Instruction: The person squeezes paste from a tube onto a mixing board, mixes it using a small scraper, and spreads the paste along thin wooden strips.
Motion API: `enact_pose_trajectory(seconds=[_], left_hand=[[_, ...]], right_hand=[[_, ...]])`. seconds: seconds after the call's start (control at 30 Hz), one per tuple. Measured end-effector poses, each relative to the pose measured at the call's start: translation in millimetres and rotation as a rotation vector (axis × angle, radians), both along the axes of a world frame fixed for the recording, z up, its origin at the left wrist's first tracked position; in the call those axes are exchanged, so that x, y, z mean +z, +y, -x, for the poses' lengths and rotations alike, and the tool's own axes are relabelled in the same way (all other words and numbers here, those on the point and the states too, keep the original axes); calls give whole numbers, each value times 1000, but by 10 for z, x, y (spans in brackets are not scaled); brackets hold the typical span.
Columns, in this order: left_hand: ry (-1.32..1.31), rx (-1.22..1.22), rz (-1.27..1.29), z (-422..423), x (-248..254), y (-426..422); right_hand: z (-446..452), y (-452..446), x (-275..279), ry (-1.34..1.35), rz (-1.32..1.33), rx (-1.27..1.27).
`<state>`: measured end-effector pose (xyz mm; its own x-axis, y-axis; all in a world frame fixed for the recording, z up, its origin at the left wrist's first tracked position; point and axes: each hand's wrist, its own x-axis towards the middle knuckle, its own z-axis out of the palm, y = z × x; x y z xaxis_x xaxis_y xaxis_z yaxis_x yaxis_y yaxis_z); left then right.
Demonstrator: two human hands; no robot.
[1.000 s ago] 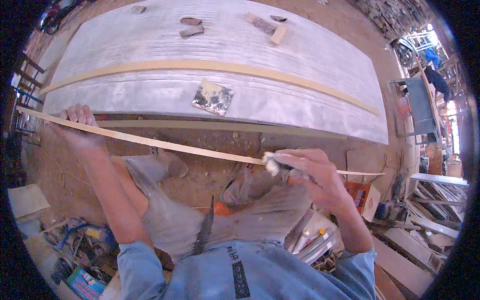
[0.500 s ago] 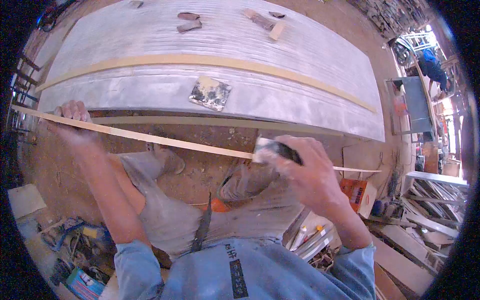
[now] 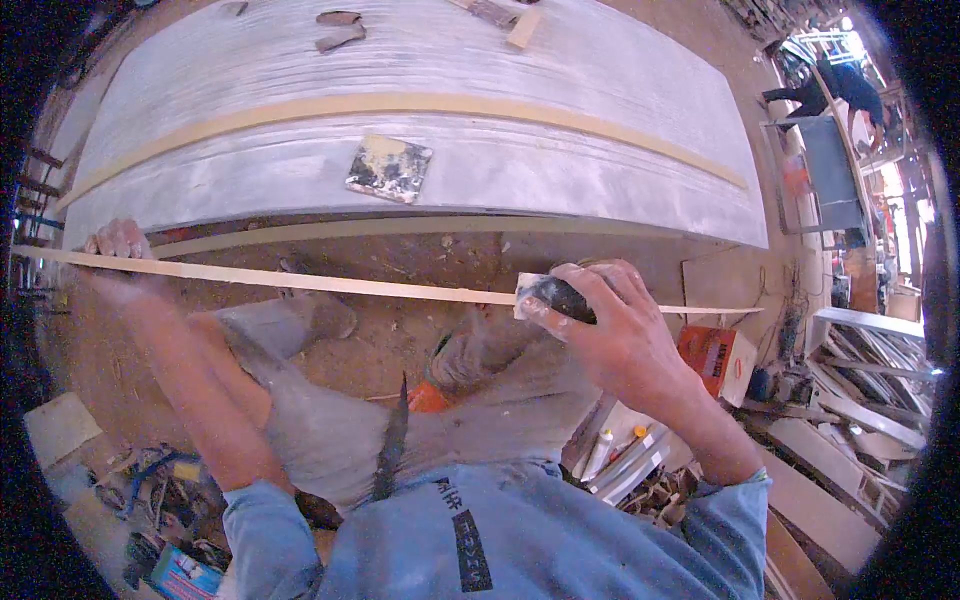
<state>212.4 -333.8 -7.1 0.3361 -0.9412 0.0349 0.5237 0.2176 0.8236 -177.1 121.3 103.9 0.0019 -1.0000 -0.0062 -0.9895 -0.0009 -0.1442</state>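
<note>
Wood strip [image 3: 340, 284], long and slender, is running crosswise above the person's dusty grey legwear [image 3: 470, 430], just off the near edge of the table [image 3: 600, 195]. The left hand [image 3: 119, 244] is gripping it near its left end with fingers curled over, presumably to steady a length thin enough to flex, while the opposite end is reaching out past the right hand [image 3: 622, 328] with no visible support. That right hand is holding a dark, rounded block [image 3: 562, 297] with a pale front edge between thumb and fingers; the edge is apparently meeting the strip, perhaps so its flat side can bear on the wood. Whether the fingers are also touching the strip cannot be told. Beyond, the table is carrying a broader yellowish strip [image 3: 400, 103] laid along its length, and a square, smeared plate [image 3: 390, 168] is lying close to the near edge, seemingly placed for easy reach. Brownish scraps [image 3: 340, 38] are lying farther back, probably out of the way. At the right, an orange box [image 3: 704, 358] is standing below the strip.
</note>
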Motion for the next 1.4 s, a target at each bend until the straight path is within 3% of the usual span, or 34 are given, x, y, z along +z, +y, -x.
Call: enact_pose_trajectory(seconds=[0.1,0.17,0.27,0.4,0.47,0.6,0.67,0.77,0.9,1.0,1.1,1.23,1.4], left_hand=[[-31,143,-125,471,484,421],[-13,22,-184,460,741,617],[-101,13,-7,98,204,174],[-308,-199,268,-682,-378,-483],[-670,-69,163,-826,-495,-736],[-94,-34,55,-685,-377,-702],[58,-20,26,-697,-429,-665],[94,11,-7,-411,-138,-326],[156,-44,-58,619,585,787],[326,-195,-150,1438,931,1580],[426,-600,102,1723,644,2026],[488,-613,-57,1747,441,2356],[528,-501,-74,1332,417,1926]], right_hand=[[101,113,-38,9,47,20],[142,191,-47,41,21,-23],[220,292,-85,24,56,-40],[332,445,-45,-50,-27,-116],[396,533,-72,-46,4,-131],[520,821,-185,14,-65,-237],[615,962,-195,40,-112,-311],[641,1036,-67,-91,-125,-472],[409,773,-55,-318,107,-636],[244,314,-101,-432,278,-511],[30,-314,-16,-526,342,-315],[-506,-1051,400,-567,312,-191],[-843,-1516,519,-448,309,-65]])
